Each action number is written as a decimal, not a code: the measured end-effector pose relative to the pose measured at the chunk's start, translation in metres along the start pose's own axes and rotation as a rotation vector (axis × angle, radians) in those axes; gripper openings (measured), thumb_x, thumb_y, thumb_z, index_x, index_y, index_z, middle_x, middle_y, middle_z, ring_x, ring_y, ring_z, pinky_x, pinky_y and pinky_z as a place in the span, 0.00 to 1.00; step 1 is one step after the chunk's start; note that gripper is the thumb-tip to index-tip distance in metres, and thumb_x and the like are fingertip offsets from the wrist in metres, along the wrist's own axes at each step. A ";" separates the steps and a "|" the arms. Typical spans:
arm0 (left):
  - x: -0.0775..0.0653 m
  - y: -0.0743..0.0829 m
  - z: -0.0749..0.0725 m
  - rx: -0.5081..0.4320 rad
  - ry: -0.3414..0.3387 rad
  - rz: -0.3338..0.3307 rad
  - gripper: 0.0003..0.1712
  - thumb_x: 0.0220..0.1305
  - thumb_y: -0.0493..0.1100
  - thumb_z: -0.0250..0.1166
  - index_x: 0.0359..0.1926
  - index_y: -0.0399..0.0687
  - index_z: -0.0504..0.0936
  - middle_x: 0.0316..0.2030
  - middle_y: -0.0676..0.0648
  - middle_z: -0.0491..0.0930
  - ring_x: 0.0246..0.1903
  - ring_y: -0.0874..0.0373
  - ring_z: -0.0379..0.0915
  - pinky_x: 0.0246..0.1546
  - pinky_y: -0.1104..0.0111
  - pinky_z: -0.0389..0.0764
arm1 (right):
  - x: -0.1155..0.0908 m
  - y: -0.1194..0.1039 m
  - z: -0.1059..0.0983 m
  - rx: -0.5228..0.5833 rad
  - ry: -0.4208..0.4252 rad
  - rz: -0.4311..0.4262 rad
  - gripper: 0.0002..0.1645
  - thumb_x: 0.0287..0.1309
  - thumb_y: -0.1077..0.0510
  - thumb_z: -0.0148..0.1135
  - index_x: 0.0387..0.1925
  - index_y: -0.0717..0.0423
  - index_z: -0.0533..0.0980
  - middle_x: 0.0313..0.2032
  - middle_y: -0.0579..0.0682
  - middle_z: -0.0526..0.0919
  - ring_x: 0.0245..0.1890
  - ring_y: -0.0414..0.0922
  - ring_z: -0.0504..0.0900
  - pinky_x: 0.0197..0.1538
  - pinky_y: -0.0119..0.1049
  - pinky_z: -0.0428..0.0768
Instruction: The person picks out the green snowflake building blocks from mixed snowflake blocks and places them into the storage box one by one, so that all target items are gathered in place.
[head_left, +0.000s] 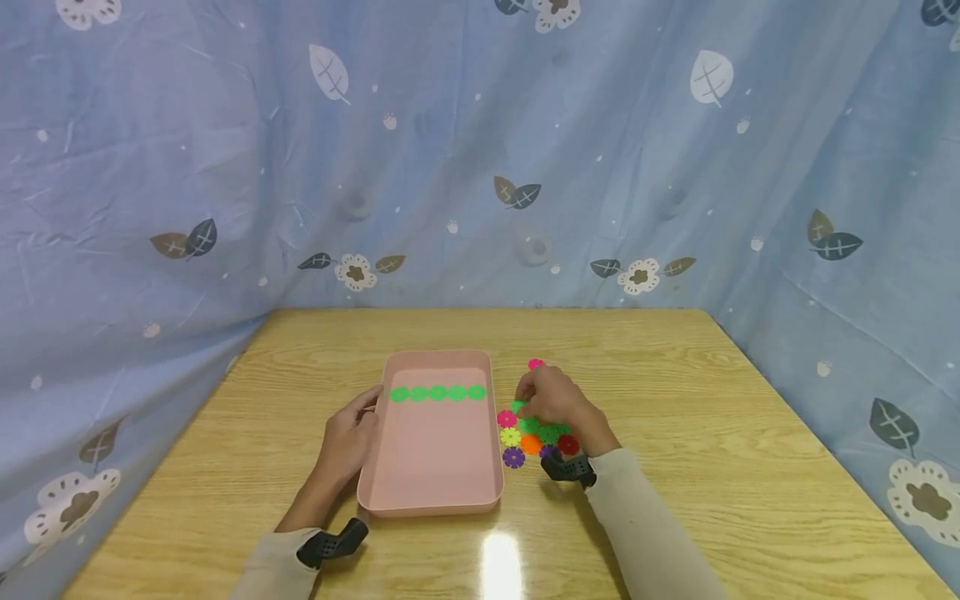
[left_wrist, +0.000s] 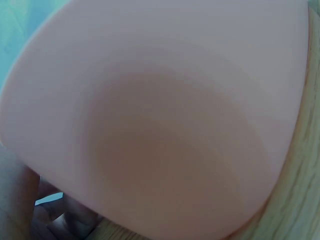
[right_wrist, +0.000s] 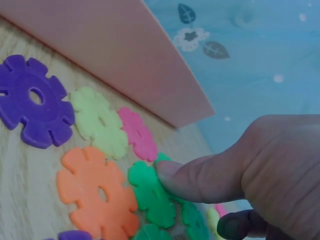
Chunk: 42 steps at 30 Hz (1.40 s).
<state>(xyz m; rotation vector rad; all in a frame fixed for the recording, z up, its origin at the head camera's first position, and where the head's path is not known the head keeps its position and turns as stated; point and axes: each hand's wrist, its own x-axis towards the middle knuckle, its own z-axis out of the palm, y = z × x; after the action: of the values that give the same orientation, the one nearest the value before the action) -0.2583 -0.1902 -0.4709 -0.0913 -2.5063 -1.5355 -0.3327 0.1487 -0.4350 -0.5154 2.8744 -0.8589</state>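
A shallow pink tray (head_left: pixel 435 467) lies on the wooden table, with a row of several green flower-shaped plastic discs (head_left: pixel 438 392) across its far part. At the tray's left rim, my left hand (head_left: pixel 348 437) holds the side; some of its curled fingers show below the wall in the left wrist view. Right of the tray, my right hand (head_left: pixel 553 396) is over a loose group of similar discs. Its thumb (right_wrist: pixel 187 177) is on a green disc (right_wrist: pixel 152 195), which it appears to pinch; the opposing fingertip is hidden.
Around the right hand lie a purple disc (head_left: pixel 513 457), an orange disc (head_left: pixel 531 444), a yellow disc (head_left: pixel 510 437), a pink disc (head_left: pixel 507 418) and a dark red disc (head_left: pixel 568 445). Another pink disc (head_left: pixel 536 363) is beyond the hand. A patterned blue curtain (head_left: pixel 450 167) surrounds the table.
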 end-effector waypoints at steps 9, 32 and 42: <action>0.000 0.001 0.000 -0.007 0.000 0.011 0.27 0.74 0.35 0.46 0.72 0.40 0.70 0.63 0.36 0.76 0.56 0.42 0.80 0.47 0.66 0.80 | 0.000 0.000 0.000 0.075 0.005 0.006 0.13 0.50 0.67 0.76 0.33 0.57 0.78 0.32 0.49 0.79 0.31 0.47 0.75 0.32 0.36 0.79; 0.002 0.002 -0.002 -0.017 0.004 0.011 0.28 0.73 0.36 0.46 0.72 0.41 0.70 0.62 0.36 0.76 0.56 0.43 0.80 0.47 0.65 0.80 | -0.008 -0.056 -0.025 0.301 0.193 -0.298 0.07 0.66 0.69 0.61 0.43 0.58 0.76 0.26 0.52 0.80 0.25 0.52 0.78 0.33 0.38 0.77; -0.001 0.001 0.000 -0.008 0.012 0.006 0.28 0.73 0.36 0.46 0.71 0.40 0.71 0.62 0.36 0.77 0.56 0.43 0.80 0.50 0.60 0.81 | 0.009 -0.100 -0.016 0.356 0.138 -0.367 0.08 0.66 0.71 0.59 0.45 0.63 0.79 0.26 0.56 0.82 0.23 0.47 0.82 0.28 0.36 0.82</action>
<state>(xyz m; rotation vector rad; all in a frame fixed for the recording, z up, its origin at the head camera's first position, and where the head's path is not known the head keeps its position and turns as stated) -0.2574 -0.1900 -0.4701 -0.0906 -2.4885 -1.5393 -0.3145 0.0754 -0.3665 -0.9866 2.6841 -1.4765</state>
